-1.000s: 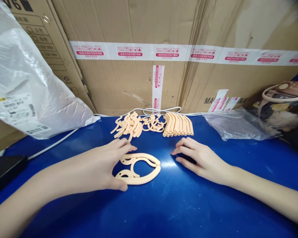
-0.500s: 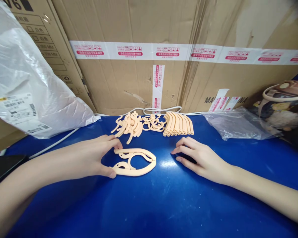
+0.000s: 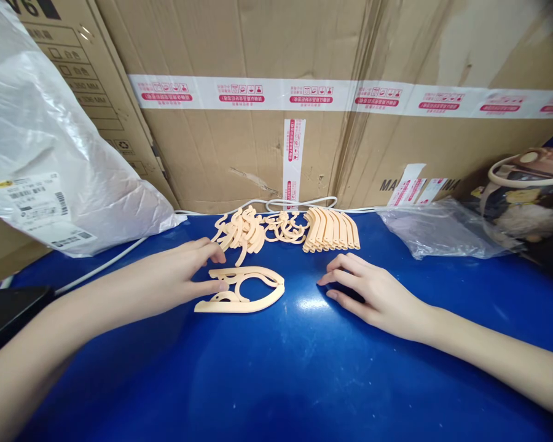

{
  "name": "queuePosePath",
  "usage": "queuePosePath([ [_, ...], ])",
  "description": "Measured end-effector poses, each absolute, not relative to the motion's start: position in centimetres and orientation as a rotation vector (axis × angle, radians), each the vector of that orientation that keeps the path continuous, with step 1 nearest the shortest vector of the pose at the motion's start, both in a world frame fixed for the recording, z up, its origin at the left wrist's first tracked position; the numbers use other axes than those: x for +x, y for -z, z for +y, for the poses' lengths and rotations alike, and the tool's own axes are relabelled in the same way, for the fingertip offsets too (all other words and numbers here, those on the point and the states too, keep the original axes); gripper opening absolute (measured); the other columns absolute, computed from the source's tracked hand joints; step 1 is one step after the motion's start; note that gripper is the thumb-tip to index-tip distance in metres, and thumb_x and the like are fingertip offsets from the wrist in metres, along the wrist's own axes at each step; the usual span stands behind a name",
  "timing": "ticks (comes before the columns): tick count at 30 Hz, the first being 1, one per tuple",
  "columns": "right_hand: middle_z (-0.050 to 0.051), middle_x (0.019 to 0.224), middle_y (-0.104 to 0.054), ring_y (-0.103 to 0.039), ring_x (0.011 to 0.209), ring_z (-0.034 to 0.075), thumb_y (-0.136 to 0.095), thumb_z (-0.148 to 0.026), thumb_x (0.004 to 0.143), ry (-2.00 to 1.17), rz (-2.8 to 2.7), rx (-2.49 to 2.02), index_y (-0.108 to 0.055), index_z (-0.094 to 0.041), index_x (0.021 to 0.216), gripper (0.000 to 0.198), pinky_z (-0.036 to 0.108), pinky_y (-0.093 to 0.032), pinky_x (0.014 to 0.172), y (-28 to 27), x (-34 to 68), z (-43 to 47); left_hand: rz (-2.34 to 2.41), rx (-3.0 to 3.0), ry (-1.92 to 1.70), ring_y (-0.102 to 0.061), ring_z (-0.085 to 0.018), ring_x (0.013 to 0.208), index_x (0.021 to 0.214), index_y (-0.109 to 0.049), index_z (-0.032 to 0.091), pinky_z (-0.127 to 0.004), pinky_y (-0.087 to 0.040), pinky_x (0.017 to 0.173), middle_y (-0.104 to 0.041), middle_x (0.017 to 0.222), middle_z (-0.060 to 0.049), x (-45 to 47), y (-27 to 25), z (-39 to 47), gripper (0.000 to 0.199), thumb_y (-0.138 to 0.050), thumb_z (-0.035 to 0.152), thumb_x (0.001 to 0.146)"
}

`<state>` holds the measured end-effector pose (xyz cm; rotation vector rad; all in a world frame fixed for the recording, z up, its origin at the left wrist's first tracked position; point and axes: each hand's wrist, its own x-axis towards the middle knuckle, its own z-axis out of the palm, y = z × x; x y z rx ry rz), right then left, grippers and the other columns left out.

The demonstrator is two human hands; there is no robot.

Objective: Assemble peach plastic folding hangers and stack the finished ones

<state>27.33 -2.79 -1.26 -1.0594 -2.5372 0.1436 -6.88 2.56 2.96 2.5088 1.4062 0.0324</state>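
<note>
A peach-coloured folding clothes hanger (image 3: 258,306) lies folded on the blue table, its joint pointing right. My left hand (image 3: 196,270) hovers over the hanger's left end, thumb across it and fingers raised at the near edge of a pile of curved pieces; whether the thumb touches the hanger I cannot tell. Thumb and fingers are apart, with nothing held. To the right, my right hand (image 3: 366,291) rests on the table, fingers loosely bent and apart, holding nothing. Behind the hanger sit the loose curved pieces (image 3: 245,230), small hooks (image 3: 286,228) and stacked hanger arms (image 3: 332,230).
Cardboard boxes (image 3: 239,147) with printed tape stand along the back. A white plastic mailer bag (image 3: 69,159) leans at the left, near a cable (image 3: 105,265) and a black object (image 3: 13,310). At the right lie a clear plastic bag (image 3: 442,230) and a transparent bag with items (image 3: 525,209).
The hanger has shifted slightly left and away from me, its left ends now farther apart. My left hand has let go of its ends and lifted. My right hand has stayed still.
</note>
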Motion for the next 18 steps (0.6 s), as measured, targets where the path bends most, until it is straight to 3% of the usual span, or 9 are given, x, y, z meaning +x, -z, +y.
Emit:
queuePosePath([
  [6,0.008,0.104,-0.056,-0.055,0.096,0.020,-0.042,-0.024,0.096,-0.158,-2.545,-1.065,-0.060,-0.021,0.109,0.022,0.036,-0.049,0.083,1.34,27.31,-2.78,1.388,2.438,-0.004,-0.059,-0.022,0.077,0.094,-0.055,0.023,-0.030,-0.043,0.066,-0.062,0.089,-0.003,-5.77,-2.79,2.33,0.033,-0.056,0.053,0.081],
  [18,0.008,0.105,-0.055,-0.054,0.097,0.020,-0.042,-0.023,0.096,-0.176,-2.547,-1.077,-0.059,-0.021,0.110,0.022,0.035,-0.048,0.084,1.28,27.33,-2.86,1.376,2.447,-0.020,-0.060,-0.022,0.080,0.093,-0.054,0.024,-0.029,-0.041,0.067,-0.063,0.090,-0.002,-6.02,-2.76,2.23,0.031,-0.056,0.053,0.082],
])
